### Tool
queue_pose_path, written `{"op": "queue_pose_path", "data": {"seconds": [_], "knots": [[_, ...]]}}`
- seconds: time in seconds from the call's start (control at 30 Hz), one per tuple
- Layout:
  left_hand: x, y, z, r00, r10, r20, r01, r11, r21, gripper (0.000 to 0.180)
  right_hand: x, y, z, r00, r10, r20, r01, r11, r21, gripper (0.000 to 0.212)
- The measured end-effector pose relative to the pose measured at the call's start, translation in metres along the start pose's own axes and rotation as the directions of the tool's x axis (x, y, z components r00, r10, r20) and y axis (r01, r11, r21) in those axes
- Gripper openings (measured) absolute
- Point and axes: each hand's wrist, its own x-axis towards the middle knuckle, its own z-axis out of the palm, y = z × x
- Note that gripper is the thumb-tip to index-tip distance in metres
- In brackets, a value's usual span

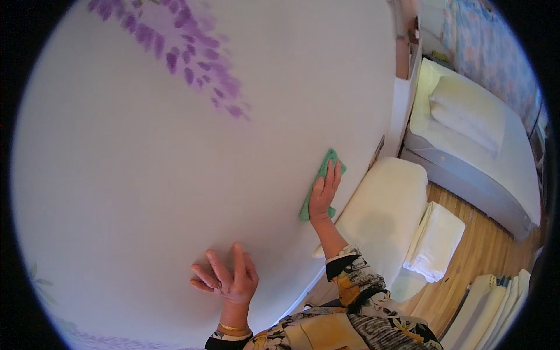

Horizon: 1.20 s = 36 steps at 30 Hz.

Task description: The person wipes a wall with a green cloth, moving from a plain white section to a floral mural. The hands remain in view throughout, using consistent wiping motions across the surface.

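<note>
My right hand [325, 191] presses a folded green cloth [308, 201] against a pale wall [175, 175]. Its fingers lie over the cloth, which shows on both sides of the hand. Lower and to the left, my left hand [232, 280] is at the wall with its fingers spread and slightly bent, holding nothing. Whether its fingertips touch the wall, I cannot tell. Purple painted blossoms [189, 52] decorate the upper part of the wall.
Right of the wall stands a cream padded bench or bed [382, 204], a folded white cloth [436, 242] at its side. Beyond is a bed [472, 169] with a pillow [466, 114]. Long pale rolls or panels [490, 315] rest on the wooden floor [496, 251].
</note>
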Motion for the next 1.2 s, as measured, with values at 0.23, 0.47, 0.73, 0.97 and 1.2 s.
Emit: {"op": "queue_pose_path", "data": {"seconds": [0.23, 0.47, 0.73, 0.97, 1.2], "knots": [[0.022, -0.004, 0.003, 0.999, 0.037, 0.031, -0.036, 0.999, -0.019, 0.026, -0.07, 0.047, -0.004, 0.789, 0.612, 0.053, -0.607, 0.79, -0.084, 0.05], [0.094, 0.024, 0.023, 0.963, 0.17, 0.209, -0.125, 0.969, -0.211, 0.032, -0.049, -0.043, -0.002, 0.874, 0.446, 0.194, -0.45, 0.893, -0.028, 0.054], [0.094, 0.051, 0.031, 0.967, 0.173, 0.187, -0.166, 0.985, -0.056, 0.032, 0.042, -0.088, -0.01, 0.956, -0.229, 0.186, 0.214, 0.972, 0.097, 0.046], [0.077, 0.051, 0.018, 0.973, 0.15, 0.175, -0.156, 0.988, 0.017, 0.031, 0.077, -0.03, -0.001, 0.992, -0.109, 0.068, 0.107, 0.994, 0.034, 0.051], [0.079, 0.047, 0.023, 0.973, 0.184, 0.138, -0.191, 0.981, 0.035, 0.025, 0.067, 0.056, 0.01, 0.97, 0.243, -0.029, -0.243, 0.97, 0.008, 0.05]]}}
